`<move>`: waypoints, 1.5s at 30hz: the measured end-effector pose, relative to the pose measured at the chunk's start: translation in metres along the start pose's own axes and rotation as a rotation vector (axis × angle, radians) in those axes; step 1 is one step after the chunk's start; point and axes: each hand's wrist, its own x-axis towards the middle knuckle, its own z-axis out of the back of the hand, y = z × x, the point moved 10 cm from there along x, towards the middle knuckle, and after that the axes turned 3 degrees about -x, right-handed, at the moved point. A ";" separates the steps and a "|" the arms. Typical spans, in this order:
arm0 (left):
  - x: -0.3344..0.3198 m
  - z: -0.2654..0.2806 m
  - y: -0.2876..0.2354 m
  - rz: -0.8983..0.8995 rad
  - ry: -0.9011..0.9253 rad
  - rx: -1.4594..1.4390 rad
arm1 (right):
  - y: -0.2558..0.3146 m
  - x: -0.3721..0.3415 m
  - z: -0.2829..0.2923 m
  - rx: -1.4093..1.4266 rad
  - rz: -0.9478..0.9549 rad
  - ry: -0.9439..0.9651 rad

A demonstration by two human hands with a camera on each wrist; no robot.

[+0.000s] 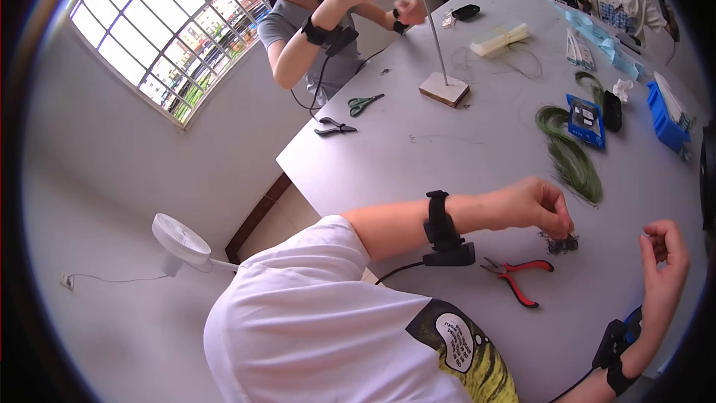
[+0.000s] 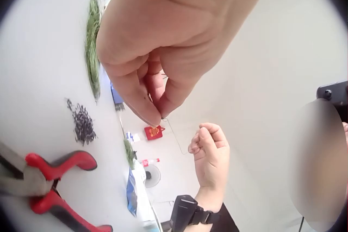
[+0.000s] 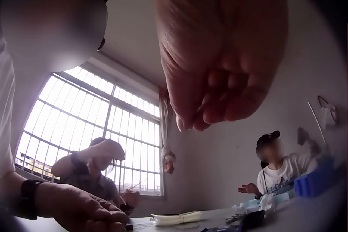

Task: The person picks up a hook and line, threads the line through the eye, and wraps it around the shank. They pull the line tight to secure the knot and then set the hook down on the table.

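Observation:
Thumb and fingertips of my left hand (image 1: 533,205) pinch one end of a thin strand (image 2: 175,136) above the table. The strand bends across to my right hand (image 1: 664,257), raised at the right, whose thumb and curled fingers pinch its other end. In the left wrist view my left hand (image 2: 163,36) fills the top, and the right hand (image 2: 212,153) is farther back. Just below the left fingertips lies a pile of small dark metal pieces (image 1: 561,243). Red-handled pliers (image 1: 518,276) lie open on the table near my left wrist.
Beyond my left hand lie a bundle of green strands (image 1: 574,164) and a blue packet (image 1: 585,121). A blue bin (image 1: 666,123) stands at the right. Across the table, another person works at a rod on a wooden block (image 1: 444,89), near green scissors (image 1: 364,104) and black pliers (image 1: 335,127).

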 end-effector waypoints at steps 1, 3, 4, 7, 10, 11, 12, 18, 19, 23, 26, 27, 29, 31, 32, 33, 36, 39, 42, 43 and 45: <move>-0.002 0.007 -0.005 -0.010 -0.036 0.022 | 0.003 -0.001 0.000 -0.003 0.000 0.003; -0.008 0.020 -0.010 -0.009 -0.063 0.057 | 0.001 0.000 -0.013 -0.009 -0.042 0.119; -0.013 0.029 -0.014 -0.020 -0.108 0.125 | 0.001 0.000 -0.013 -0.010 -0.040 0.124; -0.037 0.064 -0.026 -0.033 -0.210 0.442 | -0.005 -0.007 -0.028 0.049 -0.132 0.260; -0.074 0.125 -0.027 0.056 -0.398 0.778 | -0.007 -0.014 -0.029 0.086 -0.211 0.330; -0.092 0.138 -0.037 0.064 -0.482 0.748 | -0.008 -0.015 -0.030 0.070 -0.186 0.337; -0.112 0.161 -0.041 0.122 -0.573 0.879 | -0.006 -0.014 -0.031 0.060 -0.155 0.345; -0.217 0.234 -0.064 0.236 -0.890 0.991 | -0.003 -0.014 -0.035 0.061 -0.170 0.377; -0.229 0.243 -0.063 0.240 -0.912 0.989 | -0.003 -0.015 -0.036 0.054 -0.171 0.384; -0.255 0.251 -0.068 0.348 -1.004 1.011 | -0.002 -0.017 -0.044 0.065 -0.188 0.417; -0.265 0.255 -0.078 0.360 -1.066 1.181 | 0.000 -0.018 -0.050 0.071 -0.183 0.436; -0.267 0.256 -0.083 0.285 -1.058 1.245 | 0.002 -0.019 -0.053 0.073 -0.165 0.442; -0.262 0.243 -0.089 0.337 -1.047 1.309 | 0.004 -0.018 -0.060 0.073 -0.116 0.468; -0.265 0.257 -0.084 0.258 -1.003 1.345 | -0.003 -0.016 -0.072 0.051 -0.099 0.548; -0.263 0.251 -0.087 0.203 -0.998 1.377 | -0.009 -0.014 -0.077 0.054 -0.086 0.548; -0.257 0.241 -0.091 0.196 -0.962 1.477 | -0.014 -0.013 -0.085 0.064 -0.065 0.552; -0.224 0.192 -0.108 0.276 -0.975 1.476 | -0.039 -0.004 -0.108 0.046 -0.099 0.567; -0.196 0.164 -0.114 0.156 -0.932 1.373 | -0.059 0.019 -0.124 0.013 -0.101 0.465; -0.176 0.151 -0.122 0.040 -0.876 1.460 | -0.072 0.034 -0.139 0.092 -0.193 0.420; -0.179 0.157 -0.120 0.036 -0.877 1.461 | -0.072 0.035 -0.143 0.091 -0.192 0.418; -0.194 0.181 -0.112 0.177 -0.936 1.504 | -0.076 0.035 -0.148 0.087 -0.243 0.406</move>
